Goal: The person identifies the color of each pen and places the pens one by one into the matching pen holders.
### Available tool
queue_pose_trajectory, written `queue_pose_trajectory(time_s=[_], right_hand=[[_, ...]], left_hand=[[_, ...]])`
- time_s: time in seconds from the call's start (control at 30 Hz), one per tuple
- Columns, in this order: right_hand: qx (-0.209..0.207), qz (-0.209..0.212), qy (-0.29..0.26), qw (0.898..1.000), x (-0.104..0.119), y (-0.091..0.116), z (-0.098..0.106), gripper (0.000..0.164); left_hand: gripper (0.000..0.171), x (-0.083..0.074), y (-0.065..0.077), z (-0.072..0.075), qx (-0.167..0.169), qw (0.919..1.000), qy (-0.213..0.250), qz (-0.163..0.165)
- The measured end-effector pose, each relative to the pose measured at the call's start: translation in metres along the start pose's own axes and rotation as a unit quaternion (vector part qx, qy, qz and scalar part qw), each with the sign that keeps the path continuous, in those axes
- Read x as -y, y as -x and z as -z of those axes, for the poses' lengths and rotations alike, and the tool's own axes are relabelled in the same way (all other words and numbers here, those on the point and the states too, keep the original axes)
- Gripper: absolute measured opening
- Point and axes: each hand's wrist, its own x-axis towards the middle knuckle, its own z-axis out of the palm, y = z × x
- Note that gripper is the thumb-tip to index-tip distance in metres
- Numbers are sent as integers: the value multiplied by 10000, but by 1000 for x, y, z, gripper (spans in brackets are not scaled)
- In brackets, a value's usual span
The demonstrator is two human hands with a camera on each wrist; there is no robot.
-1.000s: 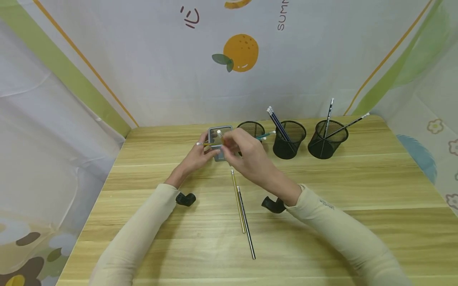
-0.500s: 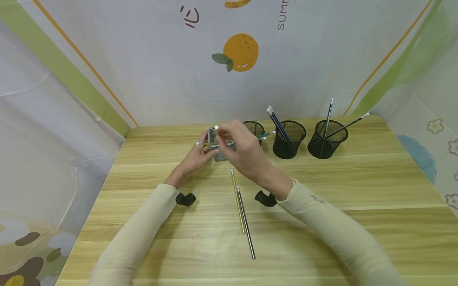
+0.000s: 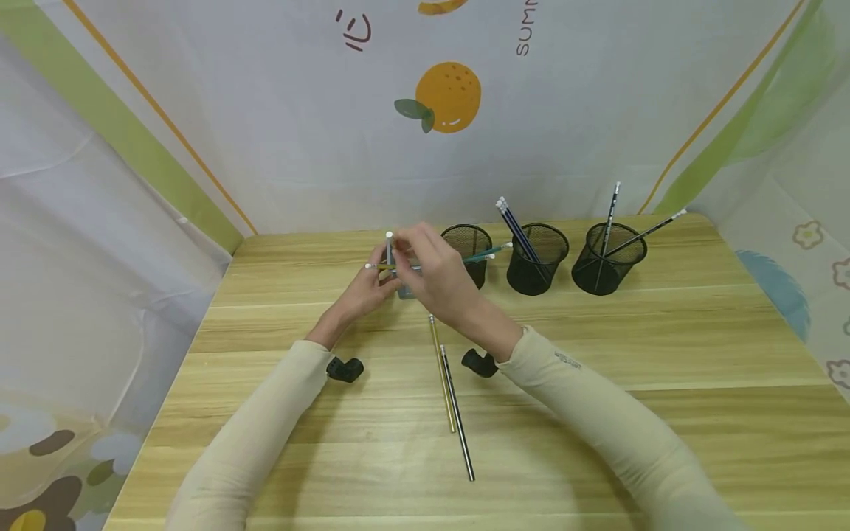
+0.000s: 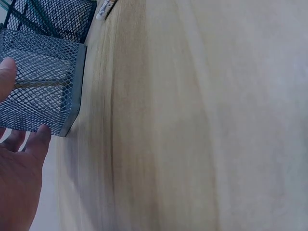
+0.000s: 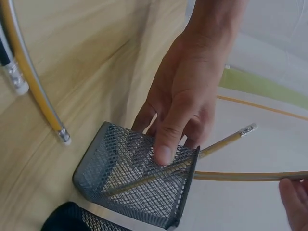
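My left hand (image 3: 361,295) grips a grey square mesh pen holder (image 5: 130,173), its thumb on the near mesh side and its fingers on the far side. One yellow pencil (image 5: 224,143) leans in the holder, its white eraser end sticking out past the left hand. Above the holder, my right hand (image 3: 438,273) pinches a second yellow pencil (image 5: 240,176) between thumb and fingers. The lower end of this pencil reaches the holder's rim, and its white eraser points up in the head view. My right hand covers most of the holder there.
Three black round mesh cups stand to the right: one with green pencils (image 3: 483,255), one with dark blue pencils (image 3: 516,228), one with black patterned pencils (image 3: 609,217). A yellow pencil (image 3: 443,376) and a black pencil (image 3: 458,417) lie on the wooden table (image 3: 372,457).
My right hand has moved left over the pen holder, carrying the pinched pencil with it. My left hand and the holder have stayed in place.
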Motion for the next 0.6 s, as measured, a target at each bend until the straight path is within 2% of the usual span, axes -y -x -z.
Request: queue_pose_trajectory(time_s=[0.17,0.4,0.6], right_hand=[[419,-620,106,9971,-4,3,-6,13],[1165,-1528,424,9805,-3,9,-9,8],[1327,-1805,426,9736,-2,12,-8,14]], left_hand=[[68,0,0,-1,6,9999,12,-101],[68,0,0,-2,63,9998,36,-185],[72,0,-1,-3,-59,9997,19,-215]])
